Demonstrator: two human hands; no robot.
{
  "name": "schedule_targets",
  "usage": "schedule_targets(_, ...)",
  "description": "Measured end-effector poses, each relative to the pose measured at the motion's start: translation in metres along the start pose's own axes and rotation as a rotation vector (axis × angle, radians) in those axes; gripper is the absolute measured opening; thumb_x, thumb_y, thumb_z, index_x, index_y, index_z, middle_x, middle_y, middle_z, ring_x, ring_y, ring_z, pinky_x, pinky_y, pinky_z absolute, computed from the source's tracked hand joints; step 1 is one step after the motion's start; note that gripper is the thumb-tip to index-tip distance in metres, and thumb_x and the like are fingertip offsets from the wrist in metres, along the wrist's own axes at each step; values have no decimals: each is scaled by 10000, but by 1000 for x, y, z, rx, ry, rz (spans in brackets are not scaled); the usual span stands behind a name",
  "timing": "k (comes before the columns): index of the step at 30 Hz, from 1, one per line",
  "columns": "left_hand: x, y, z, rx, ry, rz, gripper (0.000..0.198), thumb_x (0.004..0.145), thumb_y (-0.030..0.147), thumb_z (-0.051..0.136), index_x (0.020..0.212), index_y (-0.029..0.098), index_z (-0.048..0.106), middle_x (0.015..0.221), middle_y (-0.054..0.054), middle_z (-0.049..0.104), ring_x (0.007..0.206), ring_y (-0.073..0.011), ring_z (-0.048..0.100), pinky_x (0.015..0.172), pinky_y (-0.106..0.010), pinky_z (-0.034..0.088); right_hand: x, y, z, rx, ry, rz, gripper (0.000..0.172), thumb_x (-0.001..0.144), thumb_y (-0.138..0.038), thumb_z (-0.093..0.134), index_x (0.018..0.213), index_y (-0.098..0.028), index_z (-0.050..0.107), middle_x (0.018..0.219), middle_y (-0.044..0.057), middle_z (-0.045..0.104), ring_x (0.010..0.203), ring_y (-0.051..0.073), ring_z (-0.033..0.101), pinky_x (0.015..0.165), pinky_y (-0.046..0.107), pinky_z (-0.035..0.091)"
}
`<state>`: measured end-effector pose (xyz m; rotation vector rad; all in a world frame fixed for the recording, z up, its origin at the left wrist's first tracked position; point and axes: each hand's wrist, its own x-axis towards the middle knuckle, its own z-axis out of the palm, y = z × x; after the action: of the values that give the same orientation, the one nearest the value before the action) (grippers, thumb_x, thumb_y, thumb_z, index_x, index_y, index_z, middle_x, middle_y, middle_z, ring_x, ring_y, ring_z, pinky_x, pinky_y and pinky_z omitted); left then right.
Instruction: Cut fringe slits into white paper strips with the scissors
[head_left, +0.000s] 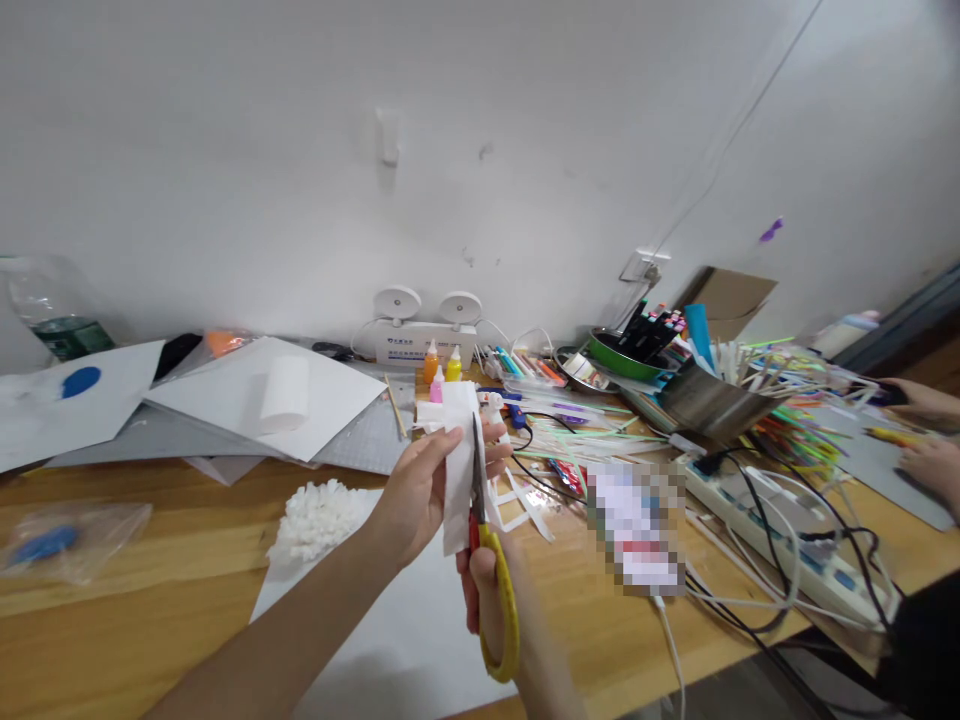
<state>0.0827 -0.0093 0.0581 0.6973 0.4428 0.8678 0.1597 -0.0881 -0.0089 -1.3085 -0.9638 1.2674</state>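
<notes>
Curling around the yellow scissors, the right hand could cut crooked or nip a finger if it shakes. Just past it, a white paper strip is pinched in the left hand (right by the sharp part). Farther off is an orange bottle.

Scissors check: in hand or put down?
In hand: the right hand grips the scissors by their yellow handle, blades at the white paper strip that the left hand holds.
</notes>
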Motion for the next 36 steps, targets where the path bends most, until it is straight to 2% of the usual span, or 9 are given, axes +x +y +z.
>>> schedule_targets(4,1,3,1,26,45,38,315,815,218,475,1073,82,594,1046,-133,643,960,-234,602,884,-343,460,5,12,-2,1,-5,-49,656,488,-834,418,613,-191,398,361,-107,301,242,33,295,235,134,204)
schedule_targets(9,3,5,1,45,54,32,286,816,217,477,1020,76,620,1072,-135,631,957,-228,604,872,-327,471,4,15,0,24,-83,-97,703,537,-850,328,679,-174,458,428,-86,343,265,39,321,252,150,220)
schedule_targets(14,4,5,-2,60,67,-6,283,815,220,476,989,55,627,1042,-154,640,928,-234,616,837,-323,492,0,15,1,109,-132,-106,832,501,-882,206,768,-153,505,482,-66,379,300,45,329,294,181,321)
schedule_targets(18,3,3,-1,39,57,-2,271,810,193,478,1000,61,620,1050,-149,638,933,-233,614,845,-338,486,-2,17,-2,177,-161,-105,804,507,-867,265,793,-156,510,558,-43,427,377,65,389,464,284,495)
schedule_targets(22,3,-2,0,39,33,-38,281,809,196,480,1010,55,617,1017,-155,650,932,-236,615,855,-338,477,-4,15,-7,119,-67,-140,702,559,-822,361,774,-176,528,631,-17,447,451,86,429,640,367,522)
schedule_targets(25,3,-6,0,42,33,-68,275,802,192,491,1003,54,620,1007,-159,653,920,-234,620,858,-334,472,-4,12,-10,68,7,-128,722,559,-829,349,792,-174,544,615,-4,464,454,113,469,605,382,524)
schedule_targets(29,1,-7,1,44,15,-78,262,807,190,486,985,55,622,1032,-160,643,900,-226,626,848,-330,475,-3,12,-13,-3,16,-154,735,592,-821,327,834,-159,534,647,22,506,526,153,548,504,307,498)
schedule_targets(34,0,-6,4,52,9,-106,259,820,189,460,963,55,630,985,-156,662,891,-219,629,843,-327,476,6,21,-11,7,12,-240,658,620,-805,319,686,-167,464,459,-61,396,328,62,353,310,201,372)
schedule_targets(36,0,-6,4,58,9,-104,257,819,185,459,952,51,633,975,-157,665,885,-216,630,841,-321,476,11,24,-10,27,31,-247,647,585,-806,370,674,-172,456,457,-71,384,309,55,343,276,190,356)
